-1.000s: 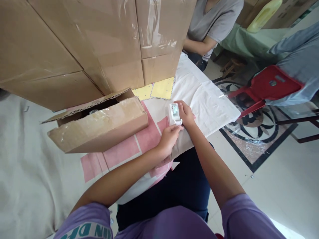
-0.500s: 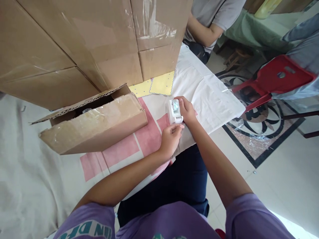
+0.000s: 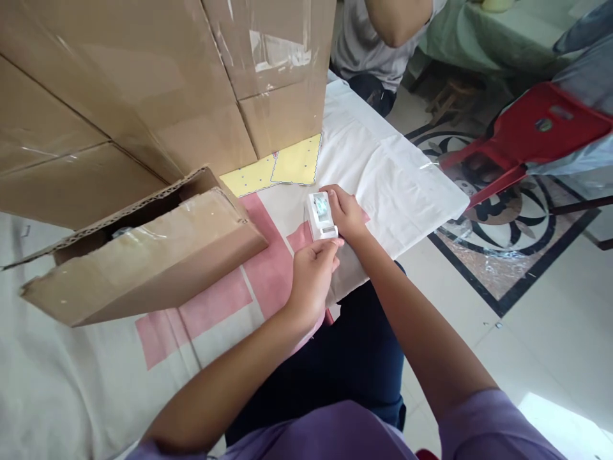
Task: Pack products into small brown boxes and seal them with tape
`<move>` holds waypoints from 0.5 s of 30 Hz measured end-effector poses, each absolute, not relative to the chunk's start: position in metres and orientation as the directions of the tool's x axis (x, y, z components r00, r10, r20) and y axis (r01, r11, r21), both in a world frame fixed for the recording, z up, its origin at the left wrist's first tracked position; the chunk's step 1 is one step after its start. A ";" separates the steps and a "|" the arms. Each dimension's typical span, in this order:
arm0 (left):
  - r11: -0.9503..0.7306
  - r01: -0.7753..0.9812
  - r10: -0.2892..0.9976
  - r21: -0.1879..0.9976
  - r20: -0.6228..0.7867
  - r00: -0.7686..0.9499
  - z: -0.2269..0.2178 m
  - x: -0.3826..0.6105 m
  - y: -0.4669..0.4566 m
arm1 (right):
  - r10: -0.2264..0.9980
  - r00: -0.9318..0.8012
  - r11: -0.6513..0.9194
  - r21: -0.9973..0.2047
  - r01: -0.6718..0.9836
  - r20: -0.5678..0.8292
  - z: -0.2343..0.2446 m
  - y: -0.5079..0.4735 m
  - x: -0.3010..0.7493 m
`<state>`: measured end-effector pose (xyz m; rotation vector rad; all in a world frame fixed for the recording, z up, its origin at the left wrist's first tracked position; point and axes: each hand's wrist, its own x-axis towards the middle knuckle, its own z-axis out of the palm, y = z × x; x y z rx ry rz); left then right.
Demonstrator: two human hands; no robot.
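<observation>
A small white packaged item with a clear window stands on the cloth-covered table. My right hand grips its right side, fingers wrapped round it. My left hand is closed just below it, fingertips pinching the item's near end. Both hands meet over the table's near edge, above a pink and white patterned cloth.
An open cardboard box lies on its side to the left, with large taped cartons stacked behind. A yellow sheet lies by the cartons. Another person in a grey shirt sits across. A red plastic chair stands at right.
The view has shifted, so everything sits slightly left and lower. My hands stay on the white item, and the left hand has closed in tighter on its near end.
</observation>
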<state>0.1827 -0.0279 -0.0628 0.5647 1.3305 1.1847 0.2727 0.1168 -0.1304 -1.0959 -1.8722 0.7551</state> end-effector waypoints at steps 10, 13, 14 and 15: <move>0.472 -0.262 0.832 0.842 -0.524 -0.183 -0.093 0.185 -0.026 | 0.874 -0.293 0.478 -0.793 0.378 0.388 -0.138 0.121 0.273; 0.465 -0.244 0.829 0.851 -0.515 -0.217 -0.094 0.187 -0.025 | 0.871 -0.311 0.482 -0.787 0.385 0.381 -0.139 0.122 0.273; 0.459 -0.238 0.831 0.856 -0.509 -0.224 -0.095 0.188 -0.025 | 0.870 -0.319 0.482 -0.786 0.387 0.376 -0.140 0.122 0.274; 0.454 -0.231 0.836 0.861 -0.501 -0.224 -0.095 0.189 -0.024 | 0.869 -0.327 0.482 -0.786 0.388 0.372 -0.141 0.123 0.274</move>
